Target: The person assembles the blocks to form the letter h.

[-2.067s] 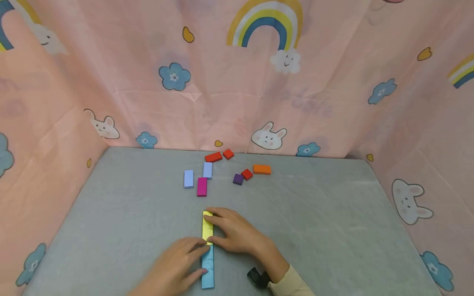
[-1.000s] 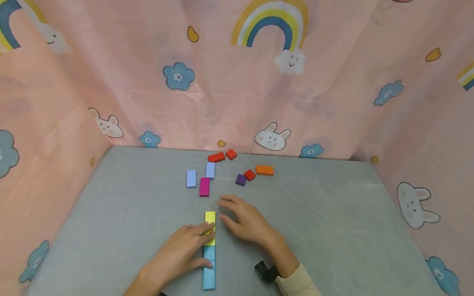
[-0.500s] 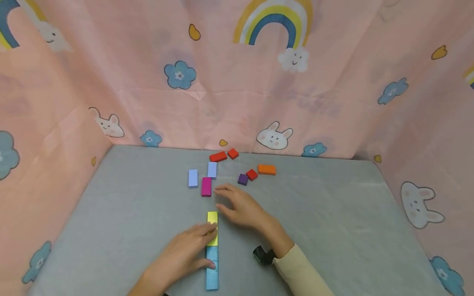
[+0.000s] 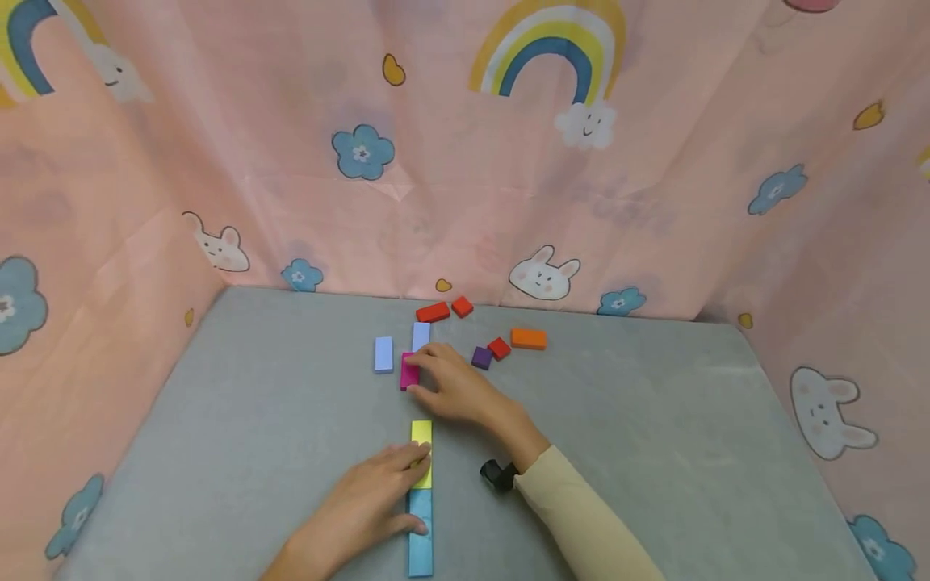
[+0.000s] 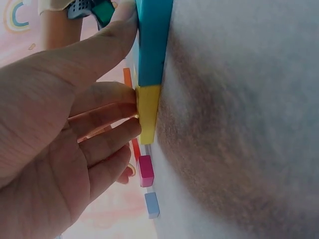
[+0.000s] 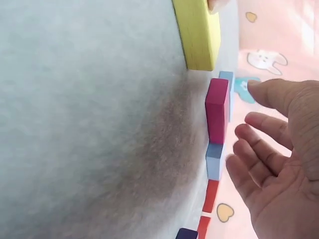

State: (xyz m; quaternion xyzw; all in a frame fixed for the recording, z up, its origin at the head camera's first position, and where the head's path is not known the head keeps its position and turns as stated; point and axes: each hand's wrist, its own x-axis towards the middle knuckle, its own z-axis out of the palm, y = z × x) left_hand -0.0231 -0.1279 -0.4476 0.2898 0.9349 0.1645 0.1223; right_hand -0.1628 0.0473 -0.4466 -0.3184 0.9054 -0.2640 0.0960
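My left hand [image 4: 366, 496] lies over a line of blocks, its fingertips touching the yellow block [image 4: 421, 432] and its thumb on the light-blue block [image 4: 421, 557]. These two stand end to end, one straight strip. In the left wrist view the left fingers are relaxed along the side of the yellow block [image 5: 148, 114] and blue block [image 5: 152, 55]. My right hand [image 4: 461, 387] reaches over the magenta block [image 4: 408, 382], thumb near its front end and fingers near its far end. The right wrist view shows the thumb and fingers spread beside the magenta block [image 6: 217, 112], not closed round it.
Two pale-blue blocks, one left [image 4: 383, 355] and one behind [image 4: 421, 335], flank the magenta one. Farther back lie a red block [image 4: 433, 311] and a small red block [image 4: 462, 307]. To the right sit a purple cube [image 4: 482, 357], another red block [image 4: 499, 349] and an orange block [image 4: 529, 339].
My right hand has left the yellow block and moved forward to the magenta block. My left hand has shifted forward from the blue block so its fingers rest on the yellow one.
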